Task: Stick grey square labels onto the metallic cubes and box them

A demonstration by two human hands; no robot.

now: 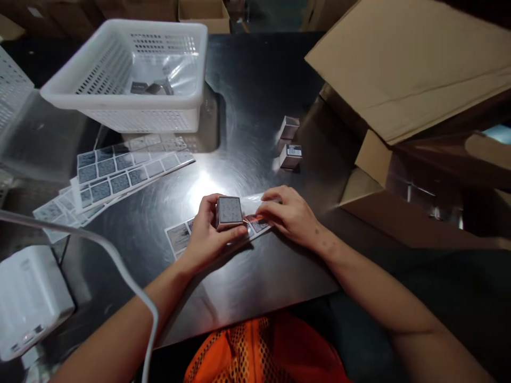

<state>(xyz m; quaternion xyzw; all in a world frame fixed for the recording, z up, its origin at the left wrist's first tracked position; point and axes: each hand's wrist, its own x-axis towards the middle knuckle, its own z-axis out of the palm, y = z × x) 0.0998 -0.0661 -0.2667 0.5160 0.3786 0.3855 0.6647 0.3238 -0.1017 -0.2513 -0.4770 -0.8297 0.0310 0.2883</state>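
My left hand (pixel 208 229) is closed around a small square box (pixel 230 210), whose top face is grey with fine print. Under both hands lies a sheet of labels (pixel 178 239), with dark printed squares on a white backing. My right hand (pixel 289 215) has its thumb and fingers pinched at the right end of this sheet. A strip of shiny pale backing shows between the two hands. Farther back to the right, two small boxes (pixel 291 156) stand on the metal table (pixel 247 287), one bearing a white barcode label.
More label sheets (pixel 120 178) lie overlapping at the left. Behind them stands a white plastic basket (pixel 191 114) with a few small boxes inside. A large open cardboard carton (pixel 407 69) rises at the right. A white device (pixel 32 298) and a pale cable (pixel 115 255) occupy the near left.
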